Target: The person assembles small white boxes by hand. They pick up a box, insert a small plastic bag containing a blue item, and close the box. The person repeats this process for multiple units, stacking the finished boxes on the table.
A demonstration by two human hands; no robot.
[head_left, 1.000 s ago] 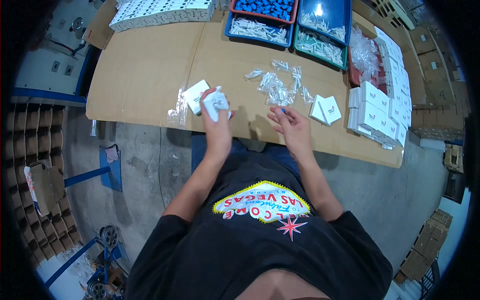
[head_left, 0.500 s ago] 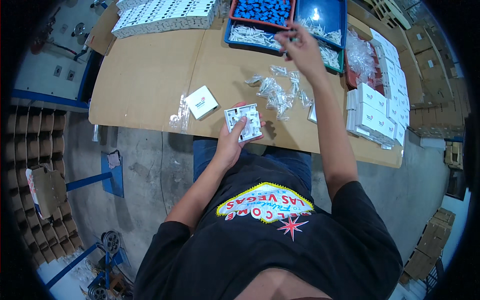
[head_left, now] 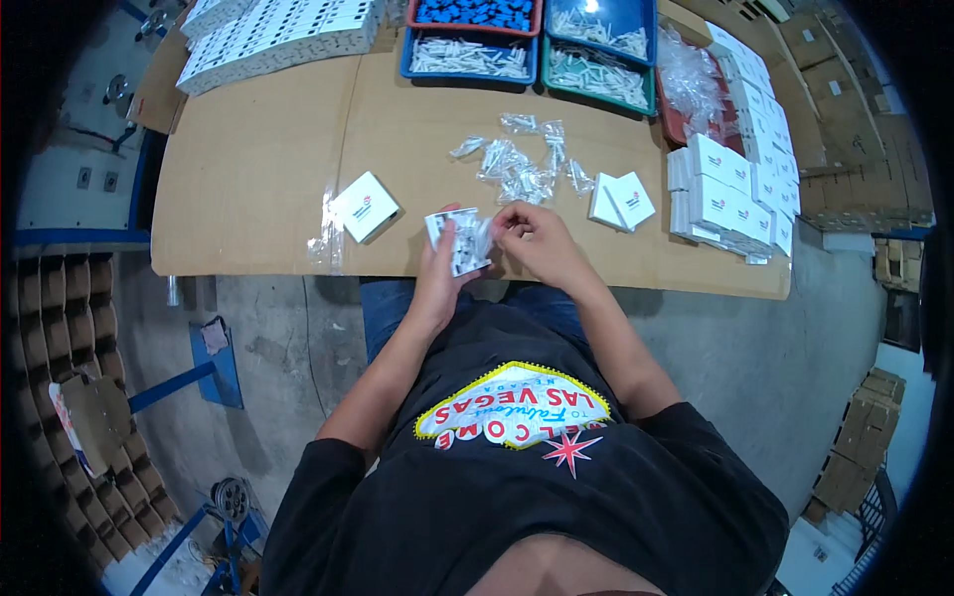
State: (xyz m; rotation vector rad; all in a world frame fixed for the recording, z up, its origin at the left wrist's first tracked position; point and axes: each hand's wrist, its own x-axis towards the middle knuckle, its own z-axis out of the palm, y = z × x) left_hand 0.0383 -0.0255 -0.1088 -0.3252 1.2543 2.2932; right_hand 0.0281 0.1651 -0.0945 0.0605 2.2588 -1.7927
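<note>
My left hand (head_left: 434,281) holds a small square white plastic housing (head_left: 467,262) with its inner side up, the thumb lying along its left part. Dark small details show inside it. Close against the housing's right side, my right hand (head_left: 545,248) has its fingertips pinched together. A whitish, blurred thing lies between these fingers and the housing; its kind cannot be made out. Left of the hands sits a closed white box (head_left: 367,208). Just beyond them lie several small clear bags of white plugs (head_left: 517,171). Two flat white pieces (head_left: 628,201) overlap right of my right hand.
Along the far edge stand trays: red with blue pieces (head_left: 475,14), blue with white plugs (head_left: 469,60), and green with white plugs (head_left: 601,77). White boxes are stacked at the right (head_left: 717,199) and far left (head_left: 278,45). Clear bags (head_left: 688,77) fill a red tray.
My right hand has come back from the trays to the housing, its fingers now pinched beside it. The left hand still holds the housing. The whole view has shifted slightly.
</note>
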